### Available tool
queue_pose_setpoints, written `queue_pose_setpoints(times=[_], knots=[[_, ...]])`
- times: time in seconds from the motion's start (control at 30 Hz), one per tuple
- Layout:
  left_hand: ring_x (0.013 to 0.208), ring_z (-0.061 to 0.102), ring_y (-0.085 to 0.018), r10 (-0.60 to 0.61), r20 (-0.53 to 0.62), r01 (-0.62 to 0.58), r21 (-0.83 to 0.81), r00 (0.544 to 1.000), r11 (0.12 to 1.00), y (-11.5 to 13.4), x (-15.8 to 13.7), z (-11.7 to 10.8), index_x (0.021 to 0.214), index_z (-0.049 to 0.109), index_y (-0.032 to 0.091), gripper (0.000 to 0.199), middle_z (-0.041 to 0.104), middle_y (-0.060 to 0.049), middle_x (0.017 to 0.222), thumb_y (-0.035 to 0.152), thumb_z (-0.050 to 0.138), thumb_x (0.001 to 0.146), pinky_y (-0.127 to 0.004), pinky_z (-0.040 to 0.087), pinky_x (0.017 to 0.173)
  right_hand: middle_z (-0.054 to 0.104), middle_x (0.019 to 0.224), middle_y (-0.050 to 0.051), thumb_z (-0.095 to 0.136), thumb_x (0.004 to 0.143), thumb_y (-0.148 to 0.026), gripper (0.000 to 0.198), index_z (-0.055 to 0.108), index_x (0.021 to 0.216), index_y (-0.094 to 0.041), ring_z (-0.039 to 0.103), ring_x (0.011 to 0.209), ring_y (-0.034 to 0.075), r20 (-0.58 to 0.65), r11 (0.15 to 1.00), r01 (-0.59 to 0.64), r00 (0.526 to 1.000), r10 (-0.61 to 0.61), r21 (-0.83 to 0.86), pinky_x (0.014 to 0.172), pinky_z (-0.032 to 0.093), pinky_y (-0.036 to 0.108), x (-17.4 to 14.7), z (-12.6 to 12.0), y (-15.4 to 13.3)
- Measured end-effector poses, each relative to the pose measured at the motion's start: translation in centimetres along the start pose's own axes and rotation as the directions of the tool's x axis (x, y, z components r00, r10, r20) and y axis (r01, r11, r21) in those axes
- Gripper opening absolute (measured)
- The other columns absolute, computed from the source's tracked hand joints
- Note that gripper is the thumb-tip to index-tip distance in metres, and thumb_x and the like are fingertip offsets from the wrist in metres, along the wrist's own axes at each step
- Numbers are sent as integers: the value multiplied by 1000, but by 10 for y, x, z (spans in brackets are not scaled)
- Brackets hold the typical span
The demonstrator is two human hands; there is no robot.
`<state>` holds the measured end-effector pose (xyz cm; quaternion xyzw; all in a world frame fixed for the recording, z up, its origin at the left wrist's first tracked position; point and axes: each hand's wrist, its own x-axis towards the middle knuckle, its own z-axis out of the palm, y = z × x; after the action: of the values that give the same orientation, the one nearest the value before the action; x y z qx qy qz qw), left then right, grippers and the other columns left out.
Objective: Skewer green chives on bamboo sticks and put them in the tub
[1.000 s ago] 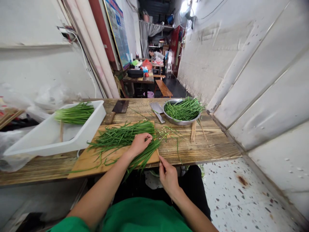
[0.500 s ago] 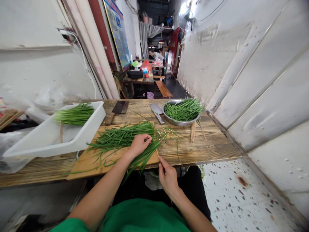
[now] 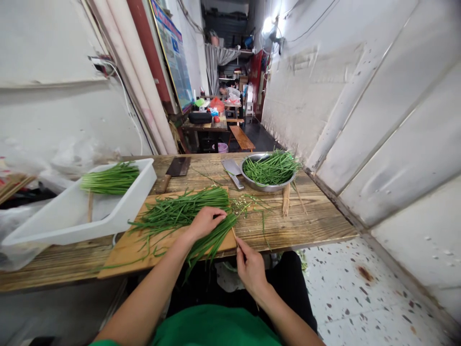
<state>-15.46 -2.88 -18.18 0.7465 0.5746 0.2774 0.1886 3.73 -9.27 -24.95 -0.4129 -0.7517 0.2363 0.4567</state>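
Note:
A pile of green garlic chives (image 3: 180, 207) lies across the wooden cutting board (image 3: 124, 257). My left hand (image 3: 207, 222) is closed in a pinch at the cut ends of some chives (image 3: 212, 240), which hang over the board's near edge. My right hand (image 3: 251, 269) grips a thin bamboo skewer (image 3: 234, 234) between thumb and fingers. The skewer's upper end meets the chive ends just below my left fingertips; whether it pierces them I cannot tell.
Behind the board lie a dark cleaver (image 3: 179, 166) and a steel cleaver (image 3: 232, 169). A metal bowl (image 3: 264, 186) of chives stands right of them, with a skewer bundle (image 3: 285, 201) in front. A white tray (image 3: 65, 231) holds more chives at left. One person is far back.
The view has tilted up slightly, so the scene sits lower. Both hands keep nearly the same place and grip, with the skewer still at the chive ends.

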Motion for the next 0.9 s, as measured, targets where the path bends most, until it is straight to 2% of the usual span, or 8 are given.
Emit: queue_pose_setpoints(times=[0.07,0.2,0.33,0.5,0.7,0.9], knots=[[87,61,-16,11,51,-12,29,999,999,4,-1,-7,89,68,20,25,69,-2,92,31,47,82,-26,43,81,67,101,8,40,84,-16,37,59,115,-16,66,87,18,-3,1000,-2,1000,2,-6,79,52,27,1,0,0],[91,60,-18,-19,-17,21,138,1000,990,9,-6,-18,91,69,20,29,68,-4,96,34,44,84,-28,42,84,67,102,8,40,84,-17,36,59,115,-16,66,88,18,-49,1000,14,999,-13,9,78,53,26,2,0,-1],[87,61,-17,-18,21,15,132,1000,991,1,-14,-19,91,68,22,30,69,-3,93,35,42,85,-28,43,82,66,104,9,39,85,-18,35,59,114,-16,64,92,18,-123,1000,23,992,-21,13,79,52,26,4,-2,-2],[90,59,-18,-20,-50,28,169,999,985,-13,-21,-16,92,68,21,24,68,-5,94,33,50,80,-30,41,84,66,104,10,39,86,-20,34,61,111,-14,63,94,19,-179,1000,4,984,-5,-6,80,52,27,11,-5,1],[89,56,-18,-39,-72,54,222,997,974,-13,-27,-18,95,66,22,22,66,-4,91,30,56,76,-31,38,83,66,104,10,39,86,-20,34,61,112,-14,64,93,19,-179,999,22,983,-29,-40,79,53,28,11,-7,8],[84,55,-18,-57,-179,86,162,982,983,-17,-38,-14,95,64,21,25,63,-5,87,35,50,79,-31,41,80,66,103,10,39,86,-19,34,60,113,-13,64,92,19,-207,995,44,976,-63,-93,80,52,27,7,-4,10]])
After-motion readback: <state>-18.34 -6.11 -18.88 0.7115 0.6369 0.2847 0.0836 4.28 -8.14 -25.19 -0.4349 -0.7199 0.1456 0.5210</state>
